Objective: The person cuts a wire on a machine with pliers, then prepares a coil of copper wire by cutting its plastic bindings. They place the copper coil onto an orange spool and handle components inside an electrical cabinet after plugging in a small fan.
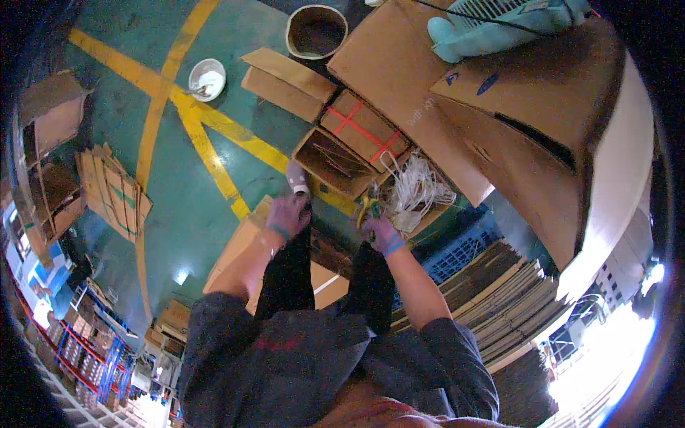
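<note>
My right hand [382, 234], in a pinkish-purple glove with a blue-grey cuff, is closed around a yellow-handled hand tool [367, 207] that looks like pliers. The tool's dark jaws point away from me, beside a tangle of white strapping [419, 184]. My left hand [287, 217], gloved alike, is beside my left leg, just behind a grey spotted shoe [295, 175]. Its fingers look curled, and whatever they may hold is too small to make out. Between and beyond my hands stands an open cardboard box [330, 162] with thin brown strips inside.
A box with red tape [362, 125], a long carton [289, 82] and a round bin [316, 32] stand ahead. A white bowl [207, 80] sits on the green floor. Large cardboard sheets [407, 64] and stacked cardboard [492, 296] lie right. Flattened cartons [110, 189] lie left.
</note>
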